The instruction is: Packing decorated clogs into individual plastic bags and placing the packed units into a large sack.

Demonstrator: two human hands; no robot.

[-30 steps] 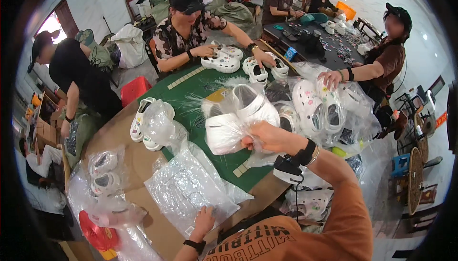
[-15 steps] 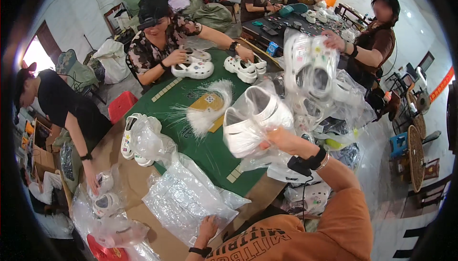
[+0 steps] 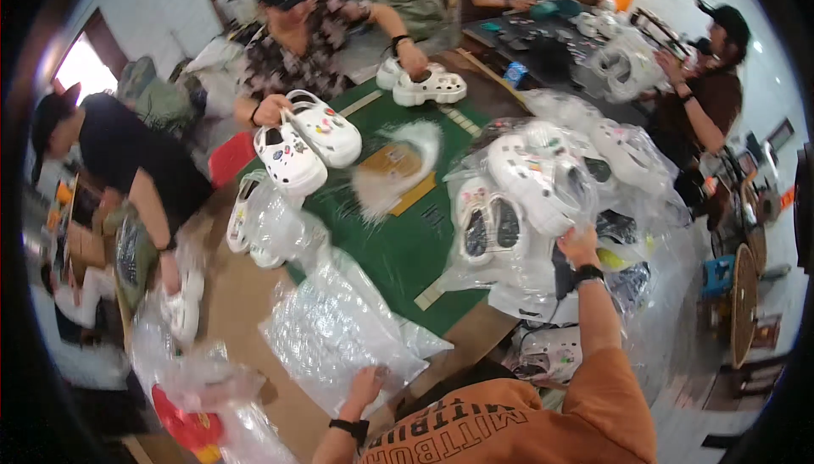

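Observation:
My right hand [image 3: 579, 246] is at the right side of the table, closed on the near end of a bagged pair of white clogs [image 3: 534, 176]. That pair lies tilted on top of a pile of other bagged clogs. Below it, another pair of clogs in clear plastic [image 3: 489, 227] rests on the pile's left side. My left hand [image 3: 365, 386] lies on the near edge of a stack of clear plastic bags [image 3: 339, 328], fingers stretched out. To the stack's far left stands a pair of white clogs with charms [image 3: 246, 218], partly covered by clear plastic.
Across the green table top [image 3: 381, 269], a person holds up charm-covered white clogs [image 3: 309, 142] and touches another pair [image 3: 428, 85]. White fibre strands [image 3: 398, 159] lie mid-table. A person at left handles a clog [image 3: 181, 307]; another at right stands near bagged clogs [image 3: 619, 66].
My right hand has moved right with the bagged clogs, now on the pile. My left hand stays on the bags. The person opposite has lifted a pair of clogs; the one at right has drawn back.

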